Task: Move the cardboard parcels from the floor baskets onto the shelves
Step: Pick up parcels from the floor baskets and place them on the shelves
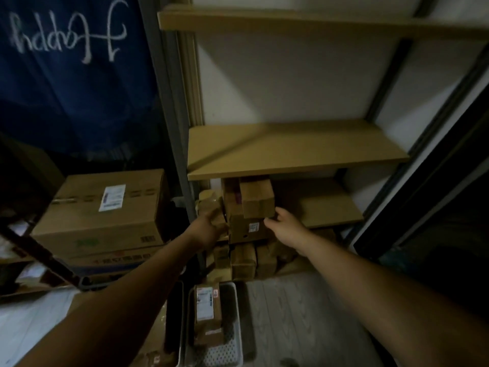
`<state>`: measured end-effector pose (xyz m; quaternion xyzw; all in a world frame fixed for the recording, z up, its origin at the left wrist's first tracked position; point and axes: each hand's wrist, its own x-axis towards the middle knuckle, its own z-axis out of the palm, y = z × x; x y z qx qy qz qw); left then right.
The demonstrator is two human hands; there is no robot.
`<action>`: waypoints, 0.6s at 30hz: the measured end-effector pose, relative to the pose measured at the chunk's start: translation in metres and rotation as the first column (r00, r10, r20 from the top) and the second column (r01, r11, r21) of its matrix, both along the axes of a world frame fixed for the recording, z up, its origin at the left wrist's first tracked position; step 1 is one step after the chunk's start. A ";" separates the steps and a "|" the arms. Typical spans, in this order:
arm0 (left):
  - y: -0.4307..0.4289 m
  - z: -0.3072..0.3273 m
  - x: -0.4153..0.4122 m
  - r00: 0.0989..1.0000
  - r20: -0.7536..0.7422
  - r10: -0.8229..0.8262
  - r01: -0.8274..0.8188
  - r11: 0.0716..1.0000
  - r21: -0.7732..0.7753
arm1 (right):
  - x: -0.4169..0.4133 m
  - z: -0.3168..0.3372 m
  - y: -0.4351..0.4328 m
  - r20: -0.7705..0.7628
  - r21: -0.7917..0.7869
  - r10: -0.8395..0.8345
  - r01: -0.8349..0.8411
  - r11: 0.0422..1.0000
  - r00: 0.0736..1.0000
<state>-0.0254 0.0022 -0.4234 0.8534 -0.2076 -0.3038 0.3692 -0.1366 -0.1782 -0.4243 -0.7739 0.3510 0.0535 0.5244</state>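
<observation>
Head view, dim light

Left hand [209, 226] wrapped around a small taped parcel [210, 205], held at the left end of the lower shelf [330, 207], just beside the pile standing there. On the left part of the lower shelf, an upper parcel [256, 200] of plain cardboard atop a labelled parcel [246, 229], both reaching out over the front edge. Right hand [284, 226] at the right side of this pair, thumb toward the labelled parcel, fingers by the upper parcel's lower corner; grasping or merely touching, cannot tell.

Beneath the lower shelf, more floor parcels [243, 260] packed upright side by side. In front of and below the lower shelf, a white basket [211, 353] with a long parcel [207, 308] lying in it, label up. Left of the lower shelf, past a grey upright [174, 102], a large carton [105, 207] with a white label, and above that a blue cloth [66, 75] with white script.

Above the lower shelf, a middle shelf [291, 152] and a top shelf [291, 22], all tan board against a white wall [291, 83]. In front of the lower shelf, pale plank floor [291, 313]
</observation>
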 end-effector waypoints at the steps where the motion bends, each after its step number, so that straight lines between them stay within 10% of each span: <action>1: -0.013 0.003 0.001 1.000 -0.002 0.020 -0.020 1.000 -0.003 | 0.003 0.001 -0.011 -0.007 0.004 0.000 0.000 1.000 1.000; 18: -0.175 -0.063 0.082 0.851 -0.321 0.415 -0.451 0.892 -0.044 | 0.126 -0.053 -0.132 -0.112 0.134 0.133 -0.117 0.984 0.985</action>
